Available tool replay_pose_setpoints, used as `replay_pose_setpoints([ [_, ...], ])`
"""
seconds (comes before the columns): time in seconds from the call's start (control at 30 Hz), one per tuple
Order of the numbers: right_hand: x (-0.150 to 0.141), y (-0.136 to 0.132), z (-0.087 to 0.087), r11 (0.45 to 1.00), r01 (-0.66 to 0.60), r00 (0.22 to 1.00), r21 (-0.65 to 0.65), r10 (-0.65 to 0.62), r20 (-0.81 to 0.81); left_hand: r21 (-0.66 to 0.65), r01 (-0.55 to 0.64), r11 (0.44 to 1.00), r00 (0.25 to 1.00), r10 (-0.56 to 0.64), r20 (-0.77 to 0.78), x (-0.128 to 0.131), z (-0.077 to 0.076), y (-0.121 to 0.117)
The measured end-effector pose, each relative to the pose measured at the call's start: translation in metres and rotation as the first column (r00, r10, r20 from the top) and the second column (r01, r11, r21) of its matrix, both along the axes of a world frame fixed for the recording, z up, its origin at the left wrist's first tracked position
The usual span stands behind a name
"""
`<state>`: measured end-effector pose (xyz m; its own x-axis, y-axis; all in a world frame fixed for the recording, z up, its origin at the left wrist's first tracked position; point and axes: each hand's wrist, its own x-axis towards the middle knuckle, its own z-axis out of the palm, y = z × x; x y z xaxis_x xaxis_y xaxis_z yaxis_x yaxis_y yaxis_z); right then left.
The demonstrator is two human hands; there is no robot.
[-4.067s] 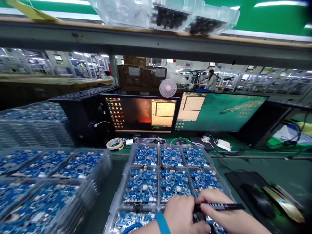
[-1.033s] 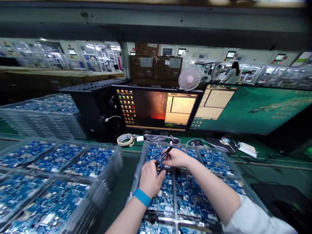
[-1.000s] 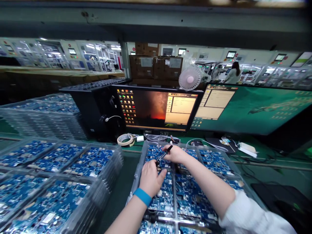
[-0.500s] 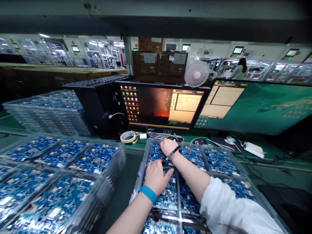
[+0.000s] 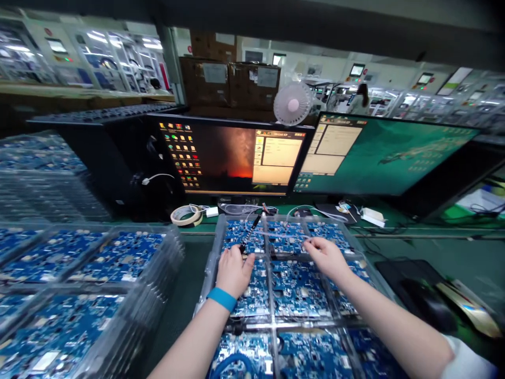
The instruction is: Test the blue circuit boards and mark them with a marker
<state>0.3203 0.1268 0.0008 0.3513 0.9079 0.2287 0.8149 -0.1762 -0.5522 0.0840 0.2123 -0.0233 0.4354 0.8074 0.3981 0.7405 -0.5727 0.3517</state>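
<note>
The black pen-like tool (image 5: 254, 226) leans over the far-left pocket of the front tray (image 5: 271, 295), grasped low down by the left hand (image 5: 233, 271). The right hand (image 5: 329, 259) bends its fingertips together over the tray's far side, right of centre; blur hides whether they pinch the thin pale cable (image 5: 282, 235) crossing there. A tug could snag that cable on the tool or parts of the blue boards (image 5: 302, 289), lifting one. The left wrist, low over the tray's left pockets, might press on components. Left of the tray, a tray stack (image 5: 145, 295) could catch an elbow.
</note>
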Motion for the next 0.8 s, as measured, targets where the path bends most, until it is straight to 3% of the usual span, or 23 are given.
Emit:
replay_pose_setpoints([
  [0.1,-0.009,-0.02,-0.017,0.999,-0.042,0.995,0.01,0.042,-0.087,-0.013,0.006,1.0,1.0,-0.005,0.015,0.001,-0.001,0.001],
  [0.2,-0.018,-0.021,-0.025,0.998,-0.065,0.995,0.004,0.065,-0.079,-0.024,0.022,0.999,0.999,-0.021,0.026,0.001,-0.001,0.002],
  [0.8,-0.02,-0.013,-0.029,0.989,-0.121,0.988,-0.088,0.129,0.089,-0.061,0.016,0.998,1.0,-0.014,0.026,0.003,-0.001,0.002],
])
